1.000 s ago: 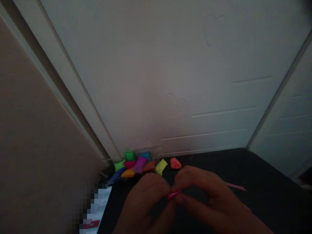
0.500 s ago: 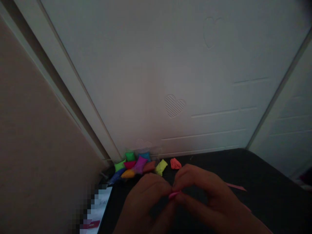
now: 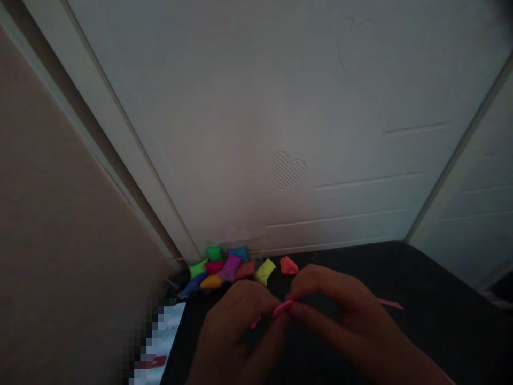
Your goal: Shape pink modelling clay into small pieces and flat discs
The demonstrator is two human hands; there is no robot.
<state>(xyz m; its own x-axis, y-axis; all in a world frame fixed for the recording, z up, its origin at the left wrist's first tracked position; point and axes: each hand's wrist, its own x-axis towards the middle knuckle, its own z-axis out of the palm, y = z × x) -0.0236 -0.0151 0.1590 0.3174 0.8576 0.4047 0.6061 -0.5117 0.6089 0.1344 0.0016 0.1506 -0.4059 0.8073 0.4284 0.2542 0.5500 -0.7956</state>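
Observation:
A small, flattened piece of pink modelling clay is pinched at the fingertips of both hands above the black tabletop. My left hand grips it from the left between thumb and forefinger. From the right, my right hand closes its thumb and forefinger on the clay's other end. Another pink bit shows through the gap in my left hand; whether it touches the fingers I cannot tell.
Several colourful soft packets lie in clear plastic against the white panel. Beside them are a yellow packet and a crumpled orange piece. A pink strip lies right; a partly blurred bright screen is at left.
Both hands have risen slightly with the pink clay, which now shows more between the fingertips. The second pink bit has come into sight inside my left hand's gap.

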